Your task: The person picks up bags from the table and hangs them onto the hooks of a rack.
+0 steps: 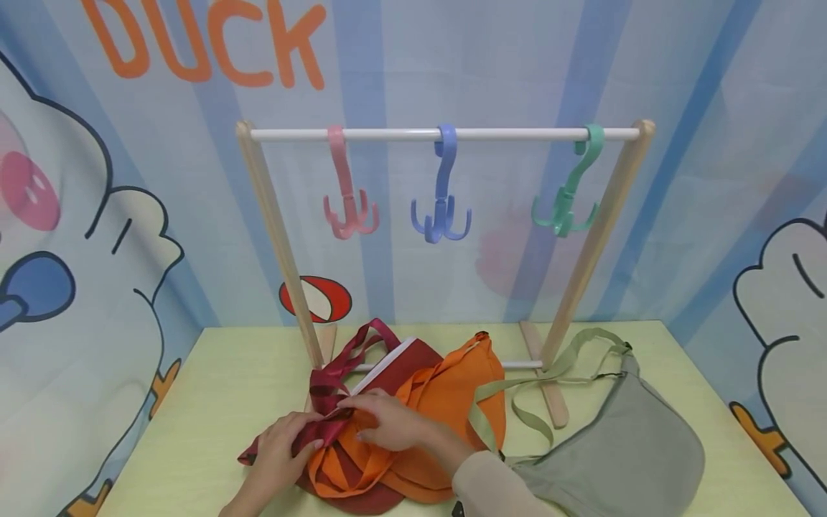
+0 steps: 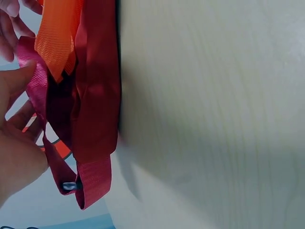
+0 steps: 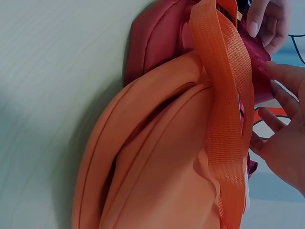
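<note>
A dark red bag lies partly under an orange bag. My left hand grips the dark red strap, with the thumb on its near face and fingers behind it. My right hand lies over the orange straps and pinches the dark red strap's edge; in the right wrist view its remaining fingers are spread. The two hands are close together but apart. Folds hide part of the dark red bag.
A grey-green bag lies at the right, its strap reaching over the orange bag. Behind stands a wooden rack with a pink hook, a blue hook and a green hook on its white bar.
</note>
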A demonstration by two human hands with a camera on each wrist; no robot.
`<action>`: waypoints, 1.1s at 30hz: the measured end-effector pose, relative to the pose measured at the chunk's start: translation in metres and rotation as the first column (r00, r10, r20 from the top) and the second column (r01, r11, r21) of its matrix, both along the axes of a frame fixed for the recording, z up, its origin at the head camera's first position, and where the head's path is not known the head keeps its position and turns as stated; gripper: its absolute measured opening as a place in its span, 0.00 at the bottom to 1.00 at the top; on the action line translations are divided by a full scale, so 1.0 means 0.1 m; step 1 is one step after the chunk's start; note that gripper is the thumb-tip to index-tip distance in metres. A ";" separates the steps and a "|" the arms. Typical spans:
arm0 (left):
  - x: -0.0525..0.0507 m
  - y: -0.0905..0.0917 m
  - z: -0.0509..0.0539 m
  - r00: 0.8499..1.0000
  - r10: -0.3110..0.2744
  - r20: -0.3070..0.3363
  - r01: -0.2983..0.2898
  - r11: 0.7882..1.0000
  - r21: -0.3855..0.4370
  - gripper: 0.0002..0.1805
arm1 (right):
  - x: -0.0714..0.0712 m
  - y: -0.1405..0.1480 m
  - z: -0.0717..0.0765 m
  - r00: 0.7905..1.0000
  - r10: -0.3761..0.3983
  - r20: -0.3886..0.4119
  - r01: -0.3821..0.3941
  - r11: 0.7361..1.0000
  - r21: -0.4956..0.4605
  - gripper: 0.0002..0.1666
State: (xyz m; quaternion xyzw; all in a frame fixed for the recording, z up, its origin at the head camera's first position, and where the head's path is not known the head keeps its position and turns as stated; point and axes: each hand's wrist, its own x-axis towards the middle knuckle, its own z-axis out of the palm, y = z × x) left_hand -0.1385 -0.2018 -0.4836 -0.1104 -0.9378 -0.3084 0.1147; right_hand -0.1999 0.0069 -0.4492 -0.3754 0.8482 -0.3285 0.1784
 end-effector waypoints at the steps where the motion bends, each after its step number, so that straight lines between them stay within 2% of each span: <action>1: 0.00 0.00 0.00 1.000 -0.002 -0.004 0.002 1.000 0.002 0.18 | 0.01 0.00 0.00 1.000 -0.010 -0.004 0.010 1.000 0.005 0.29; 6: 0.00 0.01 -0.02 1.000 0.001 -0.006 -0.001 1.000 0.016 0.18 | 0.04 -0.02 -0.01 0.998 -0.053 -0.036 0.054 0.998 0.023 0.28; 16: -0.01 0.02 -0.06 0.998 0.007 -0.062 -0.006 1.000 0.022 0.17 | 0.09 -0.03 -0.04 0.997 -0.062 -0.056 0.063 0.998 0.018 0.25; 20: -0.02 0.02 -0.06 0.998 0.009 -0.066 -0.008 1.000 0.023 0.16 | 0.08 -0.03 -0.07 0.996 -0.066 -0.062 0.067 0.998 0.014 0.25; 27: -0.03 0.01 -0.05 0.999 0.013 -0.032 -0.012 0.998 0.054 0.15 | 0.07 -0.03 -0.12 0.992 -0.064 -0.110 0.066 0.998 0.015 0.25; 33: -0.03 0.01 0.00 0.999 0.027 0.046 -0.032 0.991 0.126 0.14 | 0.07 -0.04 -0.16 0.990 -0.064 -0.128 0.067 0.998 0.021 0.27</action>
